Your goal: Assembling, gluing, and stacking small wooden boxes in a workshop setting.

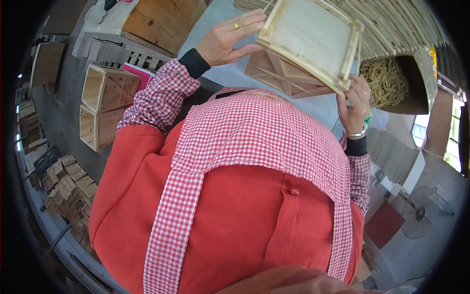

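I hold a pale wooden box with thin slat sides and a plywood bottom, tilted up in front of me. My left hand, with a ring on one finger, grips its left edge. My right hand, with a bracelet at the wrist, grips its lower right corner. My red apron with red-and-white checked straps and sleeves fills the middle of the view.
Two finished wooden boxes stand stacked at the left on a grey table. Small wood blocks lie piled at the lower left. Wooden slats lie at the top right beside a box of wood strips. A fan stands on the floor.
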